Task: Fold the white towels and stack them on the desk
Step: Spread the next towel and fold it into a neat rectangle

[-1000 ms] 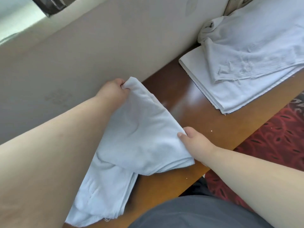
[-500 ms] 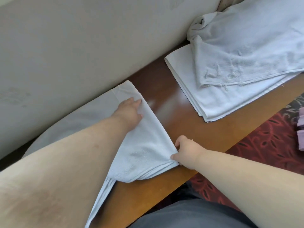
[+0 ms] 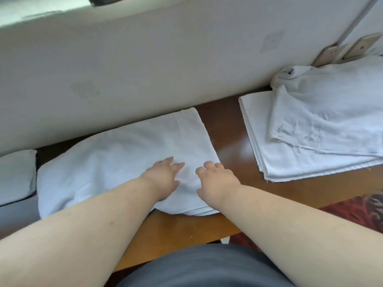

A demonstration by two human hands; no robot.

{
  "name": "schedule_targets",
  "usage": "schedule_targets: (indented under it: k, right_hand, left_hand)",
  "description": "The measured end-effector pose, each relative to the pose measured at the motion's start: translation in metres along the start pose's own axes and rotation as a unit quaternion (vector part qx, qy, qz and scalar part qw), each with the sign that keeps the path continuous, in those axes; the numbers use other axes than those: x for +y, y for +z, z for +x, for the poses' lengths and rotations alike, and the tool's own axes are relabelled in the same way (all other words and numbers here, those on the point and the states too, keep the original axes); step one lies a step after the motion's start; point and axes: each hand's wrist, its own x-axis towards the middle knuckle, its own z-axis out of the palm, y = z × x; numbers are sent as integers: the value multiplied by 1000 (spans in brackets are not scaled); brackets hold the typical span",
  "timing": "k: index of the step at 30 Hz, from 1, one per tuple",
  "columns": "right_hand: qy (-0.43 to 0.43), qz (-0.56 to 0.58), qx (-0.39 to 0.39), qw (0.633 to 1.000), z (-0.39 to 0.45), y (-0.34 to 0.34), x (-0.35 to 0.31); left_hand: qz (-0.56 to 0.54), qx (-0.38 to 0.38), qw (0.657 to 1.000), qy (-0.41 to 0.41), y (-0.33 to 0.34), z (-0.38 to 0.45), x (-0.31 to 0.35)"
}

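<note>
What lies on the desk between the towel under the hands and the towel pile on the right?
Nothing: the head view shows bare glossy desk between the towel and the pile.

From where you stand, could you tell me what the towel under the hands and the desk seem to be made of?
The towel looks like soft white cotton terry: matte, faintly napped, creasing under the left hand and right hand. The desk seems to be varnished reddish-brown wood or veneer: glossy, with a pale reflection.

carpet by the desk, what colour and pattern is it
The carpet is red with dark leaf-like marks, seen at the lower right of the head view, past the desk edge.
</note>
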Motion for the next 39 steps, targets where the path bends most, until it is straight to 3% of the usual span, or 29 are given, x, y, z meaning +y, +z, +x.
schedule_targets:
  k: [2, 5, 9, 13, 17, 20, 21, 24, 28, 31, 36, 39]
  right_hand:
    - [-30, -22, -45, 998, 9, 1, -18]
    - [-4, -74, -135, 988, 16, 7, -32]
    - [19, -155, -158, 975, 28, -8, -56]
    - [9, -251, -175, 952, 55, -29, -116]
    - [-82, -135, -72, 985, 80, -39, -220]
    - [-159, -55, -13, 986, 105, -43, -299]
    - [-177, -37, -1, 984, 116, -45, -322]
    - [-206, 5, 18, 978, 149, -49, -384]
    - [-213, -77, 19, 974, 192, -44, -434]
    - [-167, -129, -45, 976, 218, -37, -453]
    - [-170, -242, -119, 948, 240, -35, -461]
    - [-189, -159, -114, 962, 240, -45, -452]
  left_hand:
    - [-19, 16, 999, -33, 6, -28, -25]
    - [-68, 47, 991, -108, 13, -66, -73]
    - [-115, 89, 971, -190, 37, -117, -142]
    - [-159, 153, 951, -217, 57, -158, -189]
    - [-303, 218, 877, -302, 79, -187, -232]
    - [-501, 183, 764, -363, 95, -192, -263]
    - [-548, 163, 738, -359, 100, -189, -271]
    - [-615, 138, 700, -334, 108, -175, -290]
    - [-683, 134, 655, -295, 109, -158, -305]
    - [-739, 113, 614, -252, 110, -147, -311]
    - [-772, 104, 593, -207, 104, -144, -315]
    - [-787, 110, 589, -145, 93, -148, -313]
